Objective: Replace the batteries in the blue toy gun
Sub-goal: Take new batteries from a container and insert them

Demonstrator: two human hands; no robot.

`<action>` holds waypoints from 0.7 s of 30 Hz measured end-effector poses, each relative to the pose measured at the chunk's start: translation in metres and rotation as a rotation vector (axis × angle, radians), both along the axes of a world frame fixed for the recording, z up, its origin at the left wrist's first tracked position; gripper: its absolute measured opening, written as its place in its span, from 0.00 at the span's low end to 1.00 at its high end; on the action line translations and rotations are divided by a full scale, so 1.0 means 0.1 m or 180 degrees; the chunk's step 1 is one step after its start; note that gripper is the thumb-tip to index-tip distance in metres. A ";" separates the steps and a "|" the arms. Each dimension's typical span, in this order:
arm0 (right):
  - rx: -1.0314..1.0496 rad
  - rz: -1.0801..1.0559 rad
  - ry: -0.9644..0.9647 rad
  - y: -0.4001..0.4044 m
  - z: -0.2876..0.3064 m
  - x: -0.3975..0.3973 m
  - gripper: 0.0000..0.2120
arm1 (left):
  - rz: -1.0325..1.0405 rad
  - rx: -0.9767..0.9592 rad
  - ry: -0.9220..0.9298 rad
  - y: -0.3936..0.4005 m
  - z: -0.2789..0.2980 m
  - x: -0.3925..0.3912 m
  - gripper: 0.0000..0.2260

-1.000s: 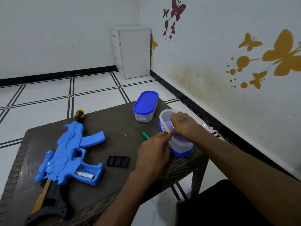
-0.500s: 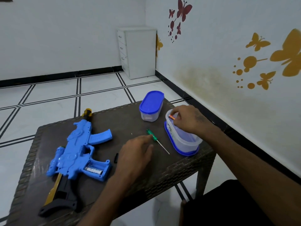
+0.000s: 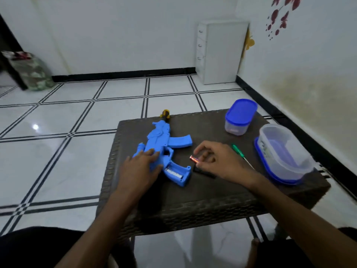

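Two hands at frame centre: left hand (image 3: 142, 167) lies flat, fingers spread, on the gun (image 3: 164, 149); right hand (image 3: 218, 161) pinches a battery (image 3: 194, 159) just right of it

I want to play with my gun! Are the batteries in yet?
Not yet. The black cover is off and one battery sits in the toy gun's open grip. The right hand holds another battery; the left hand steadies the gun. That battery and the cover still go in.
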State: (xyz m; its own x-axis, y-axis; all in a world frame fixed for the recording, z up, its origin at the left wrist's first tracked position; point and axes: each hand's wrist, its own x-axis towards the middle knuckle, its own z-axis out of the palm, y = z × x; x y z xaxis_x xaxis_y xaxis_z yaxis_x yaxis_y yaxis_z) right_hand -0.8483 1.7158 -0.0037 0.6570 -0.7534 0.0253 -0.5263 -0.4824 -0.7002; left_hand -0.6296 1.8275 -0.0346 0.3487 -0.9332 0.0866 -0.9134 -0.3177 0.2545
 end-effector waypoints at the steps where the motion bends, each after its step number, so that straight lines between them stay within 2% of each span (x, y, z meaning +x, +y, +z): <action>1: -0.0031 0.0045 -0.0033 0.03 -0.02 0.05 0.10 | -0.0033 0.0039 0.0180 -0.01 0.00 0.01 0.22; 5: -0.0327 0.0164 0.0117 0.08 -0.08 0.23 0.06 | 0.0036 0.0108 0.0302 -0.04 0.05 0.03 0.23; 10: -0.0494 0.0242 0.0380 0.14 -0.06 0.29 0.05 | 0.0038 0.0162 0.0282 -0.04 0.11 0.02 0.21; 16: -0.1036 0.0508 0.0684 0.16 -0.08 0.41 0.05 | 0.0052 0.0153 0.0263 -0.04 0.08 0.03 0.22; 21: -0.0624 0.0540 0.0542 0.13 -0.07 0.40 0.06 | 0.0048 0.0120 0.0276 -0.05 0.06 0.02 0.22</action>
State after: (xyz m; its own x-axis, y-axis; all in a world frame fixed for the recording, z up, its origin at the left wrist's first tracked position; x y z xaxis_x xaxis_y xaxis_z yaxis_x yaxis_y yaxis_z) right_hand -0.8085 1.7285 -0.0111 0.7802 -0.6244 0.0380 -0.5286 -0.6906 -0.4936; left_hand -0.6274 1.8228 -0.0285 0.3675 -0.9298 0.0203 -0.8835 -0.3422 0.3200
